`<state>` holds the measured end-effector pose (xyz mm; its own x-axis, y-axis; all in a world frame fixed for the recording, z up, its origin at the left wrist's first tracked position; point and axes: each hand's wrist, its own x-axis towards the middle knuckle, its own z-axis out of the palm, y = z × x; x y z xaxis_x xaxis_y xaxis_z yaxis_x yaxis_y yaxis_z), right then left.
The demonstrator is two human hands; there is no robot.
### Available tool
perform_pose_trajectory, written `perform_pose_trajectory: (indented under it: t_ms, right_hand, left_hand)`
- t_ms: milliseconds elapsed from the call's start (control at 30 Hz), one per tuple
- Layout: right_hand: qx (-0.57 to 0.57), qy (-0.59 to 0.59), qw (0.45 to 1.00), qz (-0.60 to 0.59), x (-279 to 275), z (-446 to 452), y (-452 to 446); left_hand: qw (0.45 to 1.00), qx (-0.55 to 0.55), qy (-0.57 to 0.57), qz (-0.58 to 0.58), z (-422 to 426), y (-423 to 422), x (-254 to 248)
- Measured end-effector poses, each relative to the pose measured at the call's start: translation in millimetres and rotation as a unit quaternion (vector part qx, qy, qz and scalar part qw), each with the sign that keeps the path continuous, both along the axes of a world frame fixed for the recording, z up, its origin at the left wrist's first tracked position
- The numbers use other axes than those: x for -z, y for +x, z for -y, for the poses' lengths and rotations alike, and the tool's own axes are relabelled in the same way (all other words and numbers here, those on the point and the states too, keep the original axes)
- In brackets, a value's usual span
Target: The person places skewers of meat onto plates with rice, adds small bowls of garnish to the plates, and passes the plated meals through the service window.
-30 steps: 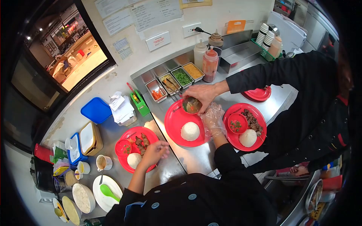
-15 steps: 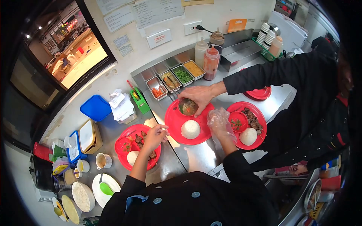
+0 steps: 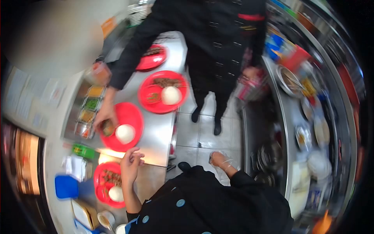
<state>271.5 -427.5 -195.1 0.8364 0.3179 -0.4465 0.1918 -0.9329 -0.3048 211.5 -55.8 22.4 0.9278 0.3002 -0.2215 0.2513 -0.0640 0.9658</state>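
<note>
My left hand (image 3: 131, 163) is bare and hangs just above the counter's front part, fingers loosely bent and apart, with nothing visible in them. Beneath and beside it lies a red plate (image 3: 98, 171) with chopped grilled meat (image 3: 112, 178) and a rice mound (image 3: 116, 194). My right hand (image 3: 221, 159), in a clear plastic glove, is out over the tiled floor, away from the counter; motion blur hides its fingers. Beyond my left hand, another red plate (image 3: 134, 114) carries a rice mound (image 3: 124, 134) and a small soup bowl (image 3: 107, 128), which a co-worker's hand (image 3: 105, 115) grips from above.
A co-worker in black (image 3: 218, 46) stands across the aisle end, reaching over the counter. More red plates (image 3: 171, 109) with food sit farther along. Topping trays (image 3: 90, 103) line the wall side. On the right, a metal shelf (image 3: 286, 128) holds bowls and containers.
The view has swung right, showing the aisle and right-hand shelf. My gloved right hand has left the plates and moved over the floor. The co-worker still holds the soup bowl.
</note>
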Motion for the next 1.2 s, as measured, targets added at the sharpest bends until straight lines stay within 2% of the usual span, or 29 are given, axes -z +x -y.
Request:
perform_pose_trajectory:
  t_ms: [33, 100, 167, 200, 300, 367, 433, 467, 500, 567, 667, 733, 767, 833, 900, 967, 1033, 1067, 1100, 1133, 1200]
  right_hand:
    - [0.053, -0.005, 0.999, 0.0, 26, 35, -37]
    - [0.174, 0.004, 0.982, -0.078, 60, 98, -126]
    - [0.175, -0.036, 0.966, -0.19, 58, 143, -210]
    - [0.199, -0.032, 0.96, -0.192, 57, 156, -252]
    - [0.435, -0.107, 0.864, -0.228, 52, 183, -384]
    - [0.492, -0.151, 0.844, -0.153, 49, 214, -468]
    - [0.644, -0.247, 0.718, -0.089, 112, 269, -557]
    - [0.681, -0.263, 0.673, -0.116, 90, 285, -577]
    - [0.683, -0.257, 0.665, -0.162, 64, 293, -584]
    - [0.624, -0.217, 0.719, -0.216, 51, 306, -588]
    - [0.431, -0.07, 0.876, -0.203, 88, 306, -529]
    - [0.276, 0.038, 0.948, -0.156, 134, 283, -449]
    - [0.204, 0.054, 0.968, -0.135, 153, 266, -392]
    - [0.034, 0.11, 0.991, -0.064, 183, 212, -274]
    - [0.012, 0.1, 0.994, -0.045, 121, 120, -160]
    - [-0.028, 0.153, 0.987, 0.038, 84, 53, -74]
    - [-0.065, 0.182, 0.977, 0.087, 40, 0, -3]
    - [-0.063, 0.286, 0.953, 0.071, 53, -19, 38]
    - [-0.012, 0.462, 0.884, -0.069, 54, -33, 77]
    - [0.05, 0.605, 0.766, -0.21, 55, -48, 115]
    - [0.174, 0.628, 0.735, -0.189, -23, -85, 143]
  left_hand:
    - [0.999, 0.031, -0.005, 0.002, 12, 1, 4]
    - [0.994, 0.113, -0.001, -0.007, 38, -3, 11]
    - [0.985, 0.171, 0.007, -0.014, 63, -12, 17]
    - [0.979, 0.202, 0.006, -0.018, 76, -19, 21]
    - [0.966, 0.258, -0.002, -0.021, 109, -45, 41]
    - [0.948, 0.316, 0.007, -0.04, 130, -61, 51]
    - [0.938, 0.34, 0.052, -0.039, 150, -76, 64]
    - [0.93, 0.359, 0.079, -0.026, 158, -83, 67]
    - [0.921, 0.375, 0.106, -0.016, 164, -90, 68]
    - [0.909, 0.401, 0.116, -0.012, 172, -108, 63]
    - [0.898, 0.417, 0.141, -0.01, 170, -123, 52]
    - [0.897, 0.409, 0.167, -0.015, 159, -133, 49]
    - [0.914, 0.366, 0.173, -0.022, 152, -138, 48]
    - [0.913, 0.359, 0.188, -0.048, 133, -145, 46]
    - [0.936, 0.296, 0.182, -0.047, 114, -152, 49]
    - [0.934, 0.272, 0.219, -0.08, 99, -156, 46]
    - [0.952, 0.214, 0.194, -0.105, 89, -159, 41]
    - [0.956, 0.181, 0.197, -0.119, 84, -161, 43]
    - [0.959, 0.149, 0.199, -0.134, 81, -163, 46]
    - [0.962, 0.127, 0.203, -0.133, 80, -164, 51]
    - [0.969, 0.058, 0.211, -0.114, 78, -165, 64]
